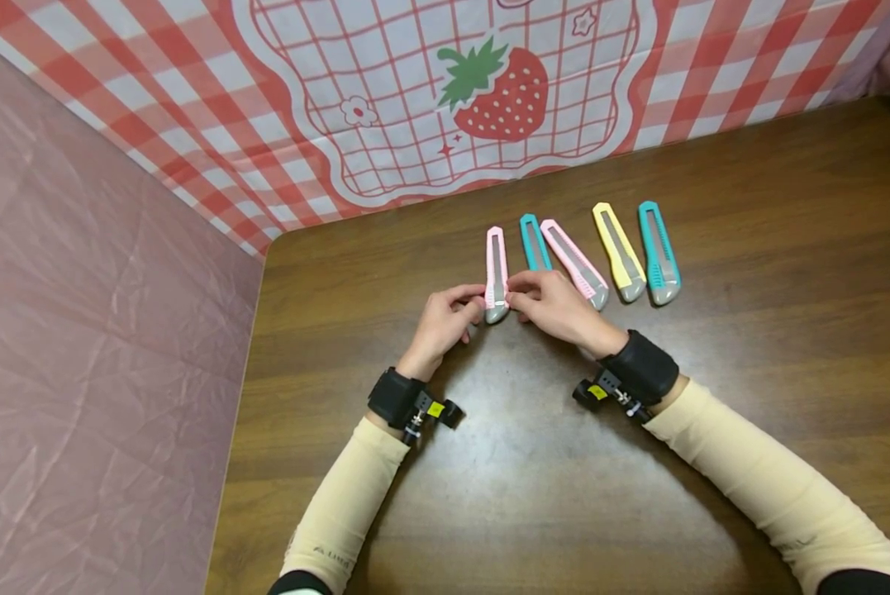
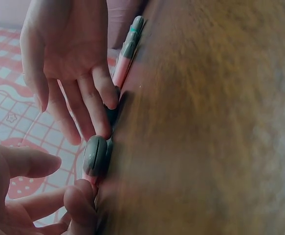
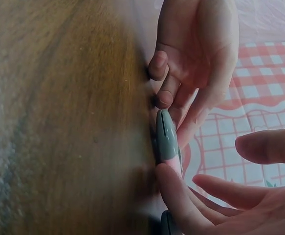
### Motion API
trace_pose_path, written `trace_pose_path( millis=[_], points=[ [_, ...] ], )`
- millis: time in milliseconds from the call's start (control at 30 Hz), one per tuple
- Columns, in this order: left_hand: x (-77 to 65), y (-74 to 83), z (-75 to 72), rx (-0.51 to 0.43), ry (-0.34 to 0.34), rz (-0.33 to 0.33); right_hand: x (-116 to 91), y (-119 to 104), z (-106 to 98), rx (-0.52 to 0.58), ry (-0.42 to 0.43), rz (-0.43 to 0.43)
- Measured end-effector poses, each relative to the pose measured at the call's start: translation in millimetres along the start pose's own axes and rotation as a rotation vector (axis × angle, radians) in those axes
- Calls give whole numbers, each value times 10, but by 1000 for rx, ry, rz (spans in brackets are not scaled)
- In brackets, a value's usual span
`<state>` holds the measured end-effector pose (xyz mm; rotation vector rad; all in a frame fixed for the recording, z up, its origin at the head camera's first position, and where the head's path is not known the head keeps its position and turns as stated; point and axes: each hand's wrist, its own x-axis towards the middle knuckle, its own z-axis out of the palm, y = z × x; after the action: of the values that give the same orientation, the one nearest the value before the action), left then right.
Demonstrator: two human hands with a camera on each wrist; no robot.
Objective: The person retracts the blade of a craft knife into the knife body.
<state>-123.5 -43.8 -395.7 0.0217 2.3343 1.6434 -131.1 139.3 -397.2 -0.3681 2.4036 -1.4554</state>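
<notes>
A pink utility knife with a grey end cap lies on the brown table, cap toward me. From its left side the fingertips of my left hand touch it near the cap. My right hand touches the opposite side with its fingertips. Both thumbs stand apart from the fingers, as the left wrist view shows around the grey cap. In the right wrist view the cap sits between the two hands' fingertips. Just beyond my right hand is a teal utility knife, its lower part hidden by that hand.
A second pink knife, a yellow knife and another teal knife lie rightward in a loose row. Behind the table edge hangs a checked cloth with a strawberry. A pink sheet covers the left side.
</notes>
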Motion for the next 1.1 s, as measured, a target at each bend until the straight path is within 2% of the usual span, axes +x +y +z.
trace_pose_path(
  millis=[67,233,567,900,1100],
  points=[
    [-27,49,-7,4,-2,-5,3,-9,-5,3,-8,6],
    [-17,50,-14,-5,2,-12,11,-23,-14,12,-22,15],
    [125,-180,-14,-54,25,-14,18,-58,-29,5,-25,18],
    [122,-210,-17,-99,58,-37,2,-80,-19,29,-21,12],
    [132,-213,-53,-110,20,-43,-31,-56,-19,2,6,19]
  ],
)
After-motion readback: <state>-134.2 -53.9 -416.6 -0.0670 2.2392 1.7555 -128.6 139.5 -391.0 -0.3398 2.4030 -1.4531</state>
